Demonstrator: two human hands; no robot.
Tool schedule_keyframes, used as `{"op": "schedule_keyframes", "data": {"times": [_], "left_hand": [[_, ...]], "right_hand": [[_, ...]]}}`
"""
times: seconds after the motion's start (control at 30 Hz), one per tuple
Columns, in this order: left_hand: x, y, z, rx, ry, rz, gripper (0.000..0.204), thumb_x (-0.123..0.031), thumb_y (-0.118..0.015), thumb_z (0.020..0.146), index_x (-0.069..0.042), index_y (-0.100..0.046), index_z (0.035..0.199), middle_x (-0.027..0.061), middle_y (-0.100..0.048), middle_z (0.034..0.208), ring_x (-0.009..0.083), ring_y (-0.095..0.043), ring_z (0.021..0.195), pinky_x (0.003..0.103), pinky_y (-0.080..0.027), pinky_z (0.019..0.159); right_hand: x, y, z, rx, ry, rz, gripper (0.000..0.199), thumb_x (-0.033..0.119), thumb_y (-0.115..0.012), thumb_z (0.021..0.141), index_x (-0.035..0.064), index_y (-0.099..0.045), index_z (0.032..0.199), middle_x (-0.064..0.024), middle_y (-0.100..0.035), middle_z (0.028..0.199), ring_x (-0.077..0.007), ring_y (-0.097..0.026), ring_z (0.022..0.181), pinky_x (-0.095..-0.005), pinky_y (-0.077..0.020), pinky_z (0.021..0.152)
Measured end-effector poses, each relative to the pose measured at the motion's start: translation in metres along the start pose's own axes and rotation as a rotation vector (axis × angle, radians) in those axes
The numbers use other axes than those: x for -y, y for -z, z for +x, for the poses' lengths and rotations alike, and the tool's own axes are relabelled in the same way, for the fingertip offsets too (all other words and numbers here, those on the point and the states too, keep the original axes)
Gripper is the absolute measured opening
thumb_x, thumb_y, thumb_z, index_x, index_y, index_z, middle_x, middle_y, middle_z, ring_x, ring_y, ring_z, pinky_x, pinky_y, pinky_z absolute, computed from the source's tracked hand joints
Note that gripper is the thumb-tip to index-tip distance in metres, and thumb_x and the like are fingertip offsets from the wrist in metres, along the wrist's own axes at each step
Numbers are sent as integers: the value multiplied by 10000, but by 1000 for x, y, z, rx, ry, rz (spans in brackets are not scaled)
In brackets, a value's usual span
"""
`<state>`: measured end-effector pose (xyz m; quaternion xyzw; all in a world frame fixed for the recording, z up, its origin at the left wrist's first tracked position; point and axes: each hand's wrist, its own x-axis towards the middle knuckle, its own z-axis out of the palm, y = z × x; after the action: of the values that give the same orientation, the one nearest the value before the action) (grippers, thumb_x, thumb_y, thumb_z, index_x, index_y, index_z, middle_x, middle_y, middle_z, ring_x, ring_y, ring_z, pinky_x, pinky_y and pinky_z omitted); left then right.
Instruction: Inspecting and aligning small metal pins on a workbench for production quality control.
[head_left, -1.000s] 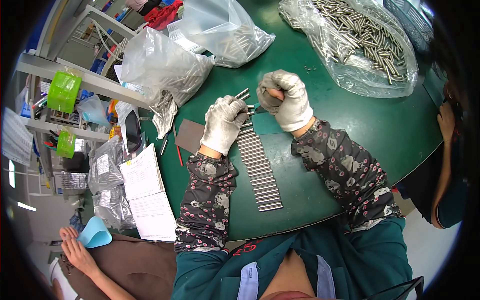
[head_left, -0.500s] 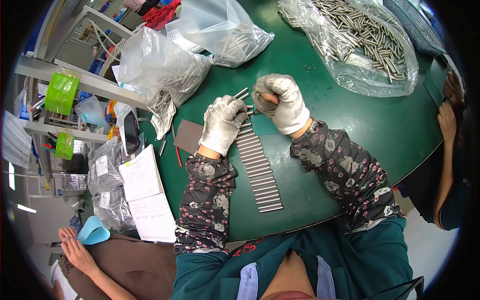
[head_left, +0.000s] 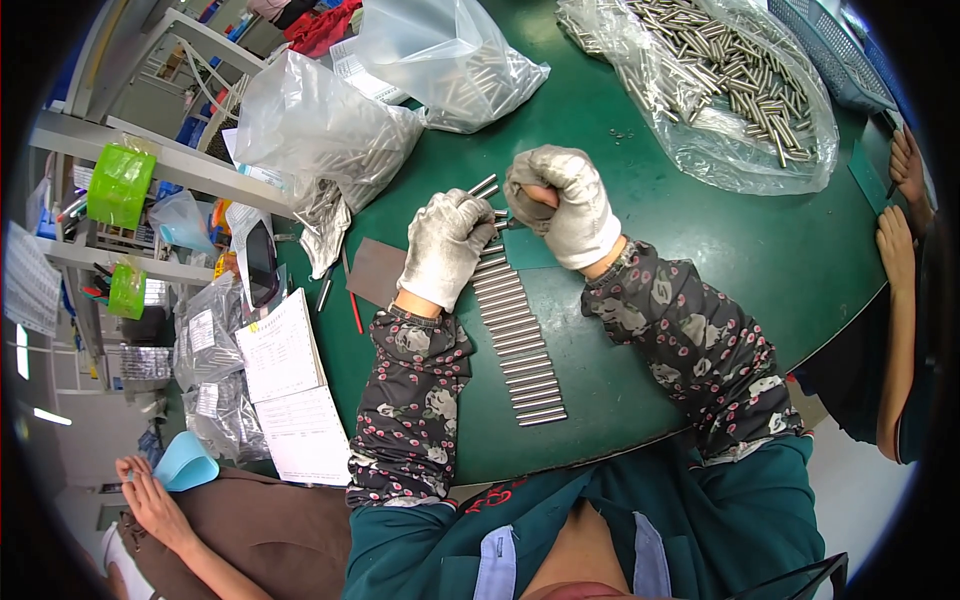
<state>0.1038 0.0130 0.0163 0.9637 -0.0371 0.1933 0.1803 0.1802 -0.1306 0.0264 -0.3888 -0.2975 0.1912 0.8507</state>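
Both my hands wear pale work gloves over a green table [head_left: 660, 300]. My left hand [head_left: 445, 245] is closed around a few short metal rods [head_left: 484, 186] whose ends stick out past its fingers. My right hand [head_left: 565, 200] is a fist just to the right of it, gripping a small tool whose tip points at those rod ends; the tool is mostly hidden. Below the hands, a long row of metal rods [head_left: 520, 345] lies side by side on the table, running toward me.
Clear plastic bags of metal rods lie at the back left [head_left: 330, 140], back middle [head_left: 450, 60] and back right [head_left: 730, 90]. A brown card [head_left: 375, 272], a red pen [head_left: 352, 305] and papers [head_left: 285, 385] sit left. Another person's hands [head_left: 900, 200] rest at right; another person's hands [head_left: 150, 500] hold a blue object lower left.
My right hand has dropped slightly and closed in on the left hand's rod ends. The row of rods on the table has not moved.
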Motion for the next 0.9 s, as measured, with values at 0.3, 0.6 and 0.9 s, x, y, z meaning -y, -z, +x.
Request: {"op": "schedule_keyframes", "data": {"times": [0.3,0.6,0.9], "left_hand": [[2,-3,3,10,-35,20,134,-99,-658,656,-110,-604,778,37,-570,788,249,-547,786,371,-446,677],[2,-1,0,-41,-56,-66,162,-5,-654,638,-54,-582,775,68,-566,740,260,-547,721,345,-437,645],[2,-1,1,-28,-56,-58,174,2,-660,633,-49,-588,784,76,-567,740,264,-550,720,345,-438,641]], "right_hand": [[-7,-6,6,-94,9,-92,390,279,-406,845,90,-301,520,3,-274,494,-90,-253,413,-243,-197,405],[-5,5,3,-93,-18,49,350,254,-395,833,109,-303,529,10,-243,486,-106,-239,403,-256,-193,386],[-9,3,2,-49,34,-19,393,301,-419,835,105,-294,519,11,-263,482,-95,-259,405,-239,-191,383]]}}
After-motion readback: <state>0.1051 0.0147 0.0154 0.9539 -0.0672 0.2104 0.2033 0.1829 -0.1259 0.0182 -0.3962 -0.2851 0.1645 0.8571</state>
